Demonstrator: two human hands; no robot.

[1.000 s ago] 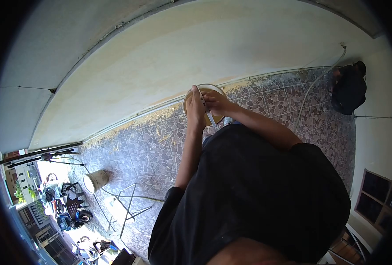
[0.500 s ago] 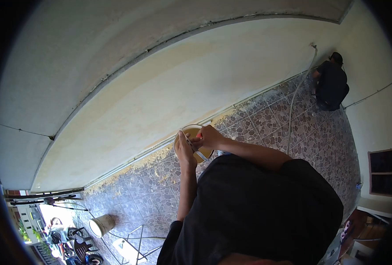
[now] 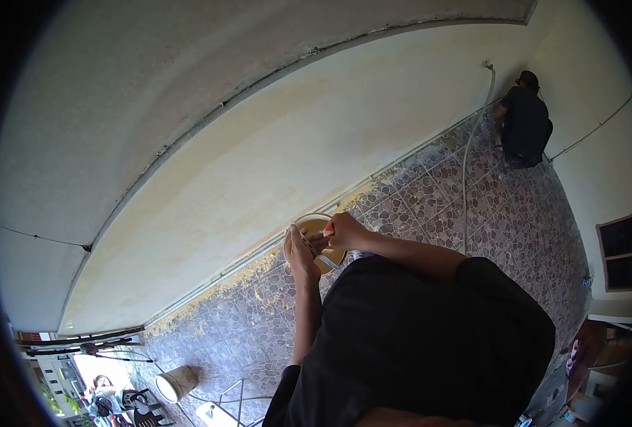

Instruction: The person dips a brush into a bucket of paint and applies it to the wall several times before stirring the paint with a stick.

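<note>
Centrally, the pale strip (image 3: pixel 328 262) lies over the open bucket (image 3: pixel 314 215), against the left hand (image 3: pixel 301 257); how far that hand closes cannot be told. The right hand (image 3: pixel 347 232) is clamped on a small red-and-white item (image 3: pixel 328 230) above the bucket. The bucket stands on the patterned floor (image 3: pixel 259 334) beside the wall (image 3: pixel 259 164). Farther right, a person (image 3: pixel 526 124) crouches near the hose (image 3: pixel 465 178).

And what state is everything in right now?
Left hand, holding the pale tool.
Pale tool, slanted over the bucket.
Right hand, closed on something red.
Bucket, open, brownish inside.
Pail, upright; lid unclear.
Hose, running from wall to floor.
Other person, crouched.
</note>
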